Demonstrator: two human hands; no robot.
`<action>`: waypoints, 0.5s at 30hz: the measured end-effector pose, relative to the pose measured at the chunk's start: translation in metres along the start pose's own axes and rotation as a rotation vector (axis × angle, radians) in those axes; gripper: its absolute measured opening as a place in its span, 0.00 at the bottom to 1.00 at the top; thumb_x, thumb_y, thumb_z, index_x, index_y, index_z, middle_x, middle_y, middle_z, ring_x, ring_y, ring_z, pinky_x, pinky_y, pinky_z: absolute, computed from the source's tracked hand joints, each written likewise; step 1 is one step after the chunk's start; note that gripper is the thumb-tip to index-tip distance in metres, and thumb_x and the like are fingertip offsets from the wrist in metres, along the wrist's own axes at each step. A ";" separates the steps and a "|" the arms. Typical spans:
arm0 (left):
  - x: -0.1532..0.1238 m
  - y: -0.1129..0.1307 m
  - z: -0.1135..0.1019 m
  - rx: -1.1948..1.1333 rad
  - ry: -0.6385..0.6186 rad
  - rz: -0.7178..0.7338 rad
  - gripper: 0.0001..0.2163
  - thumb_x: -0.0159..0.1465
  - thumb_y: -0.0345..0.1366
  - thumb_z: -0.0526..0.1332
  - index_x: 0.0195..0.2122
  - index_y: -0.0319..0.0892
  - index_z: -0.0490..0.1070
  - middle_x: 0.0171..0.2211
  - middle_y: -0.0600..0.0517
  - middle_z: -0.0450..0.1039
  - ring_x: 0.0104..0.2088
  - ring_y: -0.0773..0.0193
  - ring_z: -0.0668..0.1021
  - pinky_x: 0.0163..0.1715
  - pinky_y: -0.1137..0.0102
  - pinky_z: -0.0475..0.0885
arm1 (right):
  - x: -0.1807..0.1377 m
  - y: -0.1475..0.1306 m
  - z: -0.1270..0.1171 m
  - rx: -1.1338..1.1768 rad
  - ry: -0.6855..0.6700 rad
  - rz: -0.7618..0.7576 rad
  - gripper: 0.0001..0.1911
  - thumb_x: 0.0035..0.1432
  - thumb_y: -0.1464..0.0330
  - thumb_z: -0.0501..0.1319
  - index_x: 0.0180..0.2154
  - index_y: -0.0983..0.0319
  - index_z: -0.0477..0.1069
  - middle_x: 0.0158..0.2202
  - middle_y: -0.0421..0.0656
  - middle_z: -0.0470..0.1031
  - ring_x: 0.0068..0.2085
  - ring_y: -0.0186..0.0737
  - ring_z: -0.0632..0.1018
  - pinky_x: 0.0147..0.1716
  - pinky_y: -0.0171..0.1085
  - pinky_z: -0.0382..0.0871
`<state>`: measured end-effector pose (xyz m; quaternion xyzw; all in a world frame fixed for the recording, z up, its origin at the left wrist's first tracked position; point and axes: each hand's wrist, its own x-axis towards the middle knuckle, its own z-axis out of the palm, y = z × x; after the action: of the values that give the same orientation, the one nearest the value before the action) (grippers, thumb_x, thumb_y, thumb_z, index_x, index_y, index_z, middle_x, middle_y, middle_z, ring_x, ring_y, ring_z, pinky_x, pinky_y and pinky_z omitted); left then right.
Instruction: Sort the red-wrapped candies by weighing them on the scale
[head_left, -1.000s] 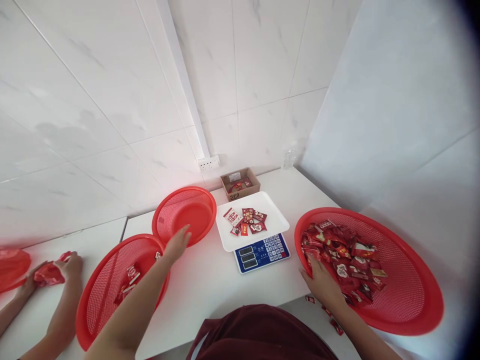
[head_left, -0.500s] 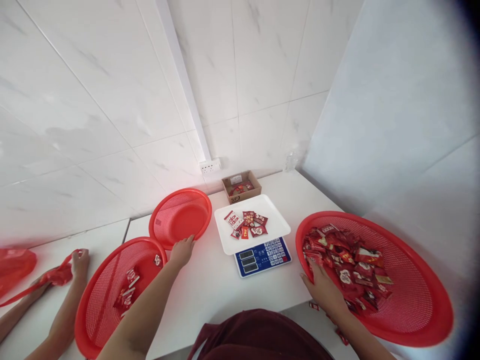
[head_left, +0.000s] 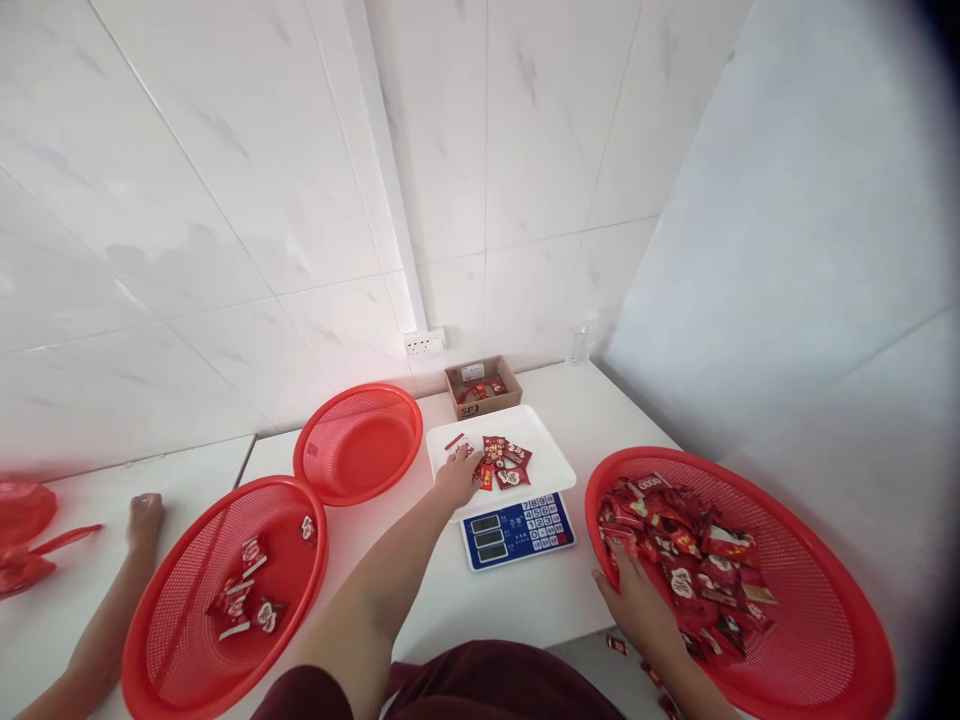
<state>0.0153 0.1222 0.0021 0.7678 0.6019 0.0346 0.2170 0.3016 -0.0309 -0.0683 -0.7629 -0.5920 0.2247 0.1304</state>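
Observation:
My left hand (head_left: 457, 478) reaches over the left side of the white scale tray (head_left: 551, 470). Its fingers are stretched out at a white-and-red snack packet (head_left: 459, 443), partly covering it. Several small red packets (head_left: 513, 478) lie beside the fingers on the tray. Below the tray shows the blue keypad panel of the weighing scale (head_left: 517, 532). At the right, my right hand (head_left: 637, 600) is on the near left rim of a big red basket (head_left: 817, 600), fingers inside and thumb outside. Many red packets (head_left: 697, 560) fill the left part of that basket.
A red basket (head_left: 300, 640) with a few packets stands at left, and another red basket (head_left: 367, 450) behind it. A cardboard box (head_left: 484, 388) holds packets by the wall. Another person's hand (head_left: 145, 515) rests near a red bag (head_left: 26, 570). Packets (head_left: 616, 645) lie below the table edge.
My left hand has left the rim of the back red basket and moved right onto the scale tray. My right hand stays at its basket. The other person's hand has let go of the red bag.

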 end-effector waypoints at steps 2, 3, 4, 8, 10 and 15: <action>0.006 -0.001 -0.001 -0.006 0.004 0.020 0.20 0.61 0.34 0.56 0.55 0.44 0.66 0.62 0.40 0.56 0.56 0.45 0.66 0.51 0.55 0.65 | -0.001 -0.001 -0.002 -0.008 -0.006 0.000 0.32 0.58 0.59 0.44 0.59 0.71 0.57 0.60 0.57 0.61 0.60 0.52 0.65 0.54 0.48 0.62; 0.007 -0.001 -0.002 -0.010 0.013 0.031 0.17 0.61 0.33 0.56 0.52 0.44 0.69 0.60 0.41 0.59 0.54 0.48 0.68 0.51 0.56 0.66 | -0.001 -0.002 -0.002 -0.011 -0.009 0.001 0.32 0.58 0.60 0.44 0.59 0.71 0.57 0.60 0.57 0.61 0.60 0.52 0.64 0.55 0.47 0.61; 0.008 -0.002 -0.002 -0.015 0.026 0.043 0.15 0.61 0.32 0.56 0.48 0.44 0.72 0.57 0.43 0.63 0.52 0.51 0.70 0.51 0.58 0.66 | -0.002 -0.002 -0.003 -0.012 -0.014 0.005 0.32 0.58 0.60 0.44 0.59 0.71 0.57 0.60 0.57 0.61 0.60 0.52 0.64 0.55 0.47 0.61; 0.007 -0.005 -0.002 -0.043 0.132 0.083 0.11 0.60 0.30 0.56 0.40 0.42 0.76 0.46 0.46 0.72 0.47 0.58 0.73 0.51 0.63 0.67 | -0.002 -0.005 -0.005 -0.014 -0.041 0.014 0.32 0.58 0.60 0.44 0.60 0.72 0.56 0.61 0.57 0.60 0.60 0.52 0.64 0.55 0.47 0.62; 0.003 -0.008 -0.005 -0.056 0.208 0.099 0.12 0.59 0.27 0.55 0.40 0.43 0.76 0.45 0.47 0.73 0.48 0.59 0.73 0.52 0.65 0.67 | -0.002 -0.006 -0.007 -0.018 -0.056 0.012 0.32 0.58 0.61 0.43 0.60 0.73 0.56 0.61 0.57 0.60 0.60 0.52 0.64 0.55 0.47 0.61; -0.017 -0.037 -0.035 -0.056 0.427 0.085 0.13 0.62 0.28 0.52 0.43 0.44 0.74 0.50 0.47 0.70 0.52 0.58 0.70 0.54 0.61 0.64 | -0.002 -0.007 -0.009 -0.032 -0.101 0.014 0.33 0.58 0.61 0.43 0.60 0.74 0.54 0.62 0.57 0.59 0.61 0.52 0.62 0.55 0.47 0.60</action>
<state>-0.0342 0.1229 0.0236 0.7613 0.6001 0.2223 0.1042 0.2997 -0.0306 -0.0567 -0.7568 -0.5958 0.2545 0.0867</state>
